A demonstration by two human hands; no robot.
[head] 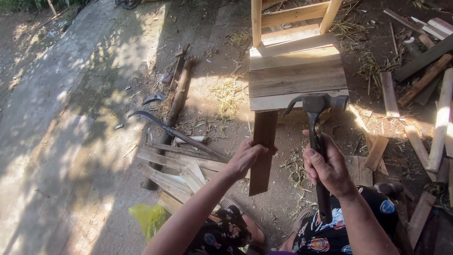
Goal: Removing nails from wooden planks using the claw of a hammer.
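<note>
My left hand (246, 158) grips a dark wooden slat (263, 151) held upright, its top end against the front edge of a wooden chair seat (297, 78) made of planks. My right hand (328, 167) is closed around the black handle of a claw hammer (315, 106), whose metal head hovers just in front of the seat's front edge, to the right of the slat. The chair's pale back posts rise at the top of the view.
A curved sickle blade (163, 125) lies on the dirt at left beside a log (177, 101) and a pile of flat boards (177, 172). Loose planks (441, 123) are scattered at right. A yellow bag (148, 218) sits near my knees. A concrete path runs along the left.
</note>
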